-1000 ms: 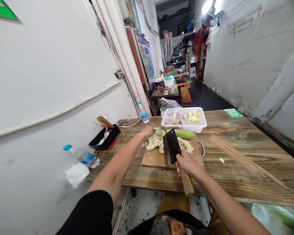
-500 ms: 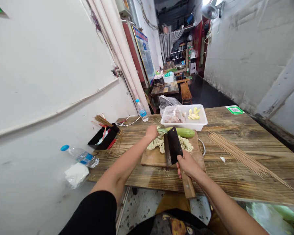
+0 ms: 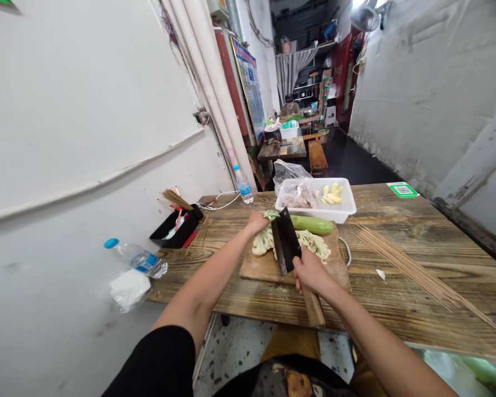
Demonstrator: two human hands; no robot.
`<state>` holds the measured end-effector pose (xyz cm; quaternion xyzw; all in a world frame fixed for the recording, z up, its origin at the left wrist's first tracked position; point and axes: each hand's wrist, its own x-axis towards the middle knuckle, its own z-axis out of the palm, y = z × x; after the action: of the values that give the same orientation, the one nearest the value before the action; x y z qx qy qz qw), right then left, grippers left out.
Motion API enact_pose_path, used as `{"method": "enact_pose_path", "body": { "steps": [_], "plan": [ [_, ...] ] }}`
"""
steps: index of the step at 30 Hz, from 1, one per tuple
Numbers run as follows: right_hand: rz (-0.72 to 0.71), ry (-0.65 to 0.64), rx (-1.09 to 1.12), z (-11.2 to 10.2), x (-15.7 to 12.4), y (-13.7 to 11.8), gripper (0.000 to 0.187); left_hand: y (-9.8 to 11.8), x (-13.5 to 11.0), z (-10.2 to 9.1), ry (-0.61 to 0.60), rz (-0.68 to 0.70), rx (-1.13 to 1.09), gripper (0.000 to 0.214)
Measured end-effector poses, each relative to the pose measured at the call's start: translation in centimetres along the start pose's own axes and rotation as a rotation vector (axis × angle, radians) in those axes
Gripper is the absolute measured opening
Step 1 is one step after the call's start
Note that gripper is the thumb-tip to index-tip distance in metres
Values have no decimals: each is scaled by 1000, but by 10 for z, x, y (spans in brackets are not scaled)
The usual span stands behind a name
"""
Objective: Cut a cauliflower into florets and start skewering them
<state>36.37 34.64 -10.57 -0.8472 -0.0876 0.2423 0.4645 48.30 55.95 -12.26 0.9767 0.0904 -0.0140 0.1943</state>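
My right hand [image 3: 312, 270] is closed round the wooden handle of a cleaver [image 3: 286, 240], whose dark blade stands over the cauliflower [image 3: 314, 243] on the wooden cutting board [image 3: 256, 270]. With my left hand [image 3: 257, 221] I grip the leafy stem end of the cauliflower at the board's far left. Pale florets spread on both sides of the blade, and the blade hides the middle of them. Behind the cauliflower lies a long green gourd-like vegetable [image 3: 314, 224] at the back of the board.
A white plastic tub [image 3: 345, 212] with bagged meat and yellow pieces stands behind the board. Bamboo skewers [image 3: 413, 270] lie at right. Water bottles [image 3: 244, 188] and a black holder [image 3: 161, 237] are at left. A person [image 3: 289, 106] sits at a far table.
The cleaver blade has shifted slightly left and its handle has come up a little. My left hand keeps its grip on the cauliflower. The whole view has swung slightly.
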Motion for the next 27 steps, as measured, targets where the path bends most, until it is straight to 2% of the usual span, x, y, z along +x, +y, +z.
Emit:
{"method": "enact_pose_path", "body": {
  "steps": [5, 10, 16, 21, 27],
  "plan": [
    [10, -14, -80, 1, -2, -5, 21, 0, -3, 1, 16, -57, -72, 31],
    [36, -26, -191, 3, 4, -25, 24, 5, -7, 4, 22, -73, -101, 26],
    [106, -54, -117, -2, 17, -45, 20, 6, -13, 4, 19, -51, -89, 27],
    [175, -48, 83, -20, 4, -34, 17, -9, -17, -5, 14, 71, -112, 29],
    [174, -22, 182, -23, -6, -17, 14, -19, -16, -20, -43, 57, -71, 30]
  ]
}}
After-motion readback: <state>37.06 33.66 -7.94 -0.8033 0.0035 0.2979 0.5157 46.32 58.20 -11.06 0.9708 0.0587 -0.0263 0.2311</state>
